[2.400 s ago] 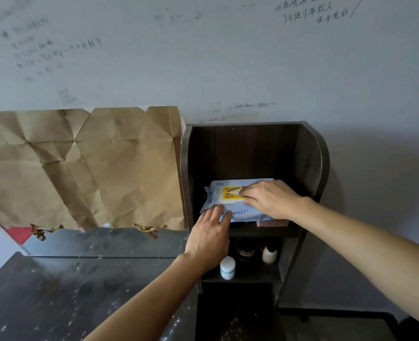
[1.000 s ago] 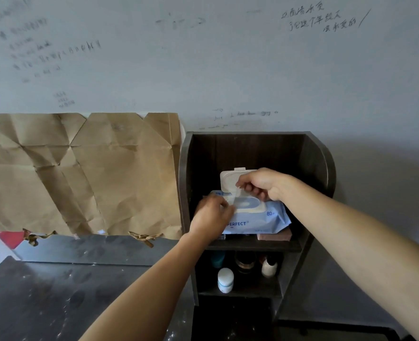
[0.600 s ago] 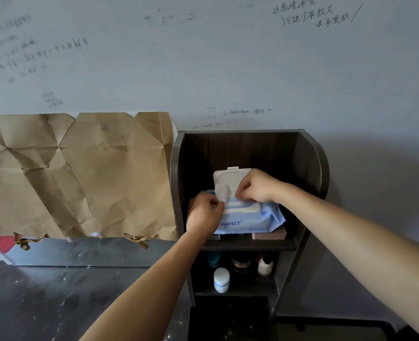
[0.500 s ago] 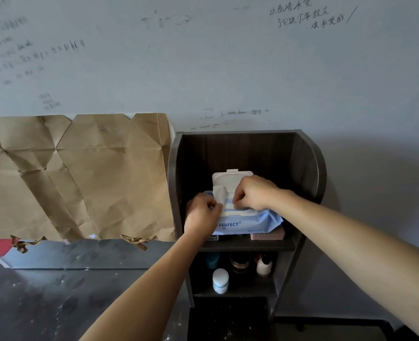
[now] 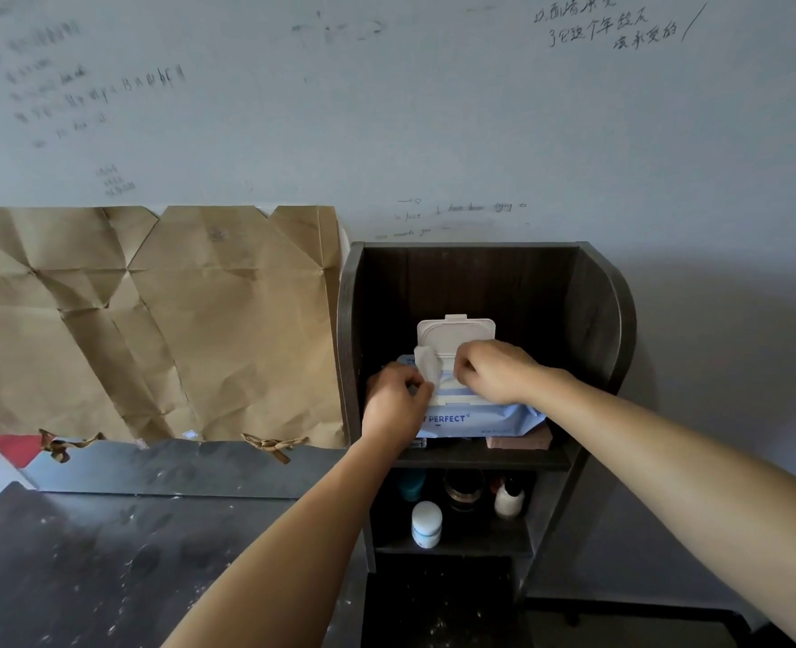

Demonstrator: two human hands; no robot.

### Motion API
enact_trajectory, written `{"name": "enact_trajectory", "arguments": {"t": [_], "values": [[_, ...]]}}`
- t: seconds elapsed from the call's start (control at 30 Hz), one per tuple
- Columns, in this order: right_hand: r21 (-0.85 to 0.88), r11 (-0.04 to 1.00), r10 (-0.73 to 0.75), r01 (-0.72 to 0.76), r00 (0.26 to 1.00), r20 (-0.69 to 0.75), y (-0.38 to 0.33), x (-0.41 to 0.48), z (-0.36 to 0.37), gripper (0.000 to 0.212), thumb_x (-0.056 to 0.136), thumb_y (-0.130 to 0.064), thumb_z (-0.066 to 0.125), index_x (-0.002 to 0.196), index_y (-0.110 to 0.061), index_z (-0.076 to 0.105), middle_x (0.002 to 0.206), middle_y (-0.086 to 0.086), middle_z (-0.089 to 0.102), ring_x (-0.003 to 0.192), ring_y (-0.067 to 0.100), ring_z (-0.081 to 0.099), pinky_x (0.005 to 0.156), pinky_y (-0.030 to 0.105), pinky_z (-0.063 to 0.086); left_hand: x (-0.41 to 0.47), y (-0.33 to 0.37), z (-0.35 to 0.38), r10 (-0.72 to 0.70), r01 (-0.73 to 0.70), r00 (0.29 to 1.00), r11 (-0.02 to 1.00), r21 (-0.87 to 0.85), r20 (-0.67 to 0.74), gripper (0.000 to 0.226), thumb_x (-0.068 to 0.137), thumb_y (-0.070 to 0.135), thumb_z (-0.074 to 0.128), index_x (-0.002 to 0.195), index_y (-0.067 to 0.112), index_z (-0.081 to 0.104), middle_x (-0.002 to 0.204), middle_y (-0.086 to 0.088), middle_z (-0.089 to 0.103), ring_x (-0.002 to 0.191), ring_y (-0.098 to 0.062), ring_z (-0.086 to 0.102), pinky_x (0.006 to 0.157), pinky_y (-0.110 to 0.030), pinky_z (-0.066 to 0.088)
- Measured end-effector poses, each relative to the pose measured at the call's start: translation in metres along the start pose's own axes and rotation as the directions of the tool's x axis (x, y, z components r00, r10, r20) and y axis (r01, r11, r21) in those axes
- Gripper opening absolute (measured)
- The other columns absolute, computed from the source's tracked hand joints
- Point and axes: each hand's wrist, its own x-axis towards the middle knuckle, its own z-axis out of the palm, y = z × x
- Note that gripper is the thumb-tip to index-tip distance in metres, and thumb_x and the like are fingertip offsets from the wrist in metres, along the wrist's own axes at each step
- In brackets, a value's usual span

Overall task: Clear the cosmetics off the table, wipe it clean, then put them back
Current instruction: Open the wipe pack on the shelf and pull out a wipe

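Wet-wipe pack (image 5: 477,417) is laid flat on upper shelf of dark wood shelf unit (image 5: 608,311), stacked on a flat pinkish box (image 5: 520,442). "PERFECT" is printed on its front face. Flip lid (image 5: 456,334) is swung up, roughly vertical, at rear of pack. One wipe (image 5: 427,367) is stuck up out of the opening, left of ctr, just in front of the lid.

L hand (image 5: 396,406): fingers are curled, and the wipe's lower edge is pinched btwn thumb and fingers. R hand (image 5: 496,372): fingers are curled down at the opening, knuckles up, hand is set on pack top. What's under the fingers is hidden, so grip can't be told.

Cosmetics are parked in the lower compartment, off the table: white jar (image 5: 426,523) front left, teal container (image 5: 410,485) behind it, dark round jar (image 5: 463,491) mid, small white bottle (image 5: 508,500) w/ dark cap on the right. All upright and near each other; contact can't be made out in the shadow.

Table (image 5: 106,577) is positioned left of the unit, its dark top covered w/ pale specks and smudges. Creased brown kraft paper (image 5: 153,329) is fixed to the wall (image 5: 433,123) behind the table, w/ twine handles (image 5: 269,445) at its bottom edge. Handwriting is seen on the wall, mostly blurred.
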Motion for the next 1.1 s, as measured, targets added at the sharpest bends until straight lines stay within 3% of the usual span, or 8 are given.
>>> {"name": "enact_trajectory", "arguments": {"t": [0.2, 0.3, 0.4, 0.57, 0.7, 0.97, 1.03, 1.1], "values": [[0.374, 0.922, 0.12, -0.103, 0.993, -0.022, 0.0, 0.005, 0.004, 0.027, 0.091, -0.02, 0.046, 0.081, 0.004, 0.054, 0.076, 0.023, 0.051, 0.068, 0.024, 0.046, 0.061, 0.035, 0.036, -0.001, 0.002, 0.0, -0.023, 0.024, 1.0, 0.999, -0.025, 0.008, 0.013, 0.09, 0.022, 0.061, 0.086, 0.01, 0.064, 0.09, -0.003, 0.062, 0.076, -0.012, 0.056, 0.062, -0.018, 0.041], [0.681, 0.728, 0.213, -0.082, 0.971, -0.111, 0.001, 0.004, -0.005, 0.03, 0.092, -0.016, 0.047, 0.082, 0.011, 0.057, 0.075, 0.014, 0.053, 0.073, 0.025, 0.051, 0.064, 0.034, 0.039, -0.001, 0.004, -0.002, -0.042, 0.039, 0.999, 0.993, -0.112, -0.029, 0.017, 0.088, 0.02, 0.061, 0.079, 0.006, 0.063, 0.078, -0.007, 0.064, 0.068, -0.018, 0.058, 0.059, -0.025, 0.044], [0.848, 0.529, 0.325, -0.012, 0.927, -0.189, 0.002, -0.007, -0.024, 0.025, 0.092, -0.014, 0.044, 0.082, 0.002, 0.061, 0.079, 0.011, 0.061, 0.075, 0.021, 0.057, 0.063, 0.03, 0.042, -0.002, 0.005, -0.001, -0.022, 0.015, 0.998, 0.994, -0.11, -0.063, 0.014, 0.087, 0.02, 0.06, 0.079, 0.007, 0.061, 0.077, -0.006, 0.062, 0.068, -0.02, 0.058, 0.057, -0.026, 0.041], [0.964, 0.229, 0.516, 0.137, 0.822, -0.239, 0.002, -0.021, -0.053, 0.018, 0.089, -0.012, 0.037, 0.085, -0.008, 0.055, 0.09, 0.018, 0.072, 0.082, 0.028, 0.07, 0.075, 0.04, 0.056, -0.005, 0.005, 0.0, 0.231, -0.223, 0.97, 0.97, 0.094, -0.073, 0.013, 0.089, 0.017, 0.056, 0.093, 0.009, 0.066, 0.096, -0.003, 0.063, 0.092, -0.021, 0.054, 0.073, -0.028, 0.041], [0.893, 0.371, 0.654, 0.255, 0.611, -0.446, 0.0, -0.032, -0.073, 0.018, 0.088, -0.012, 0.034, 0.075, -0.012, 0.045, 0.068, 0.009, 0.066, 0.06, 0.017, 0.058, 0.058, 0.026, 0.045, -0.007, 0.003, 0.002, 0.453, -0.46, 0.887, 0.853, 0.248, 0.088, 0.031, 0.09, 0.023, 0.046, 0.109, 0.013, 0.067, 0.112, -0.003, 0.063, 0.111, -0.024, 0.047, 0.093, -0.036, 0.042], [0.669, 0.662, 0.576, 0.337, 0.343, -0.742, -0.002, -0.051, -0.098, 0.01, 0.096, -0.023, 0.035, 0.089, -0.019, 0.041, 0.065, 0.0, 0.054, 0.056, 0.019, 0.053, 0.054, 0.026, 0.04, -0.004, 0.004, -0.002, 0.358, -0.526, 0.844, 0.697, 0.487, 0.399, 0.044, 0.097, 0.03, 0.036, 0.141, 0.034, 0.037, 0.142, -0.001, 0.037, 0.131, -0.025, 0.03, 0.107, -0.043, 0.024], [0.648, 0.701, 0.528, 0.298, 0.394, -0.752, 0.001, -0.058, -0.103, 0.012, 0.095, -0.024, 0.037, 0.084, -0.023, 0.042, 0.063, -0.002, 0.054, 0.055, 0.018, 0.052, 0.056, 0.027, 0.04, -0.002, 0.007, -0.003, 0.34, -0.547, 0.827, 0.674, 0.497, 0.449, 0.045, 0.097, 0.03, 0.036, 0.142, 0.035, 0.036, 0.142, -0.002, 0.035, 0.133, -0.026, 0.027, 0.108, -0.045, 0.021], [0.623, 0.758, 0.436, 0.194, 0.559, -0.705, 0.002, -0.067, -0.094, 0.014, 0.094, -0.026, 0.041, 0.082, -0.02, 0.048, 0.061, -0.004, 0.057, 0.055, 0.015, 0.055, 0.058, 0.028, 0.044, -0.001, 0.011, -0.005, 0.353, -0.538, 0.829, 0.717, 0.443, 0.435, 0.041, 0.096, 0.027, 0.037, 0.135, 0.032, 0.047, 0.134, -0.002, 0.042, 0.129, -0.026, 0.032, 0.106, -0.043, 0.024]]}}
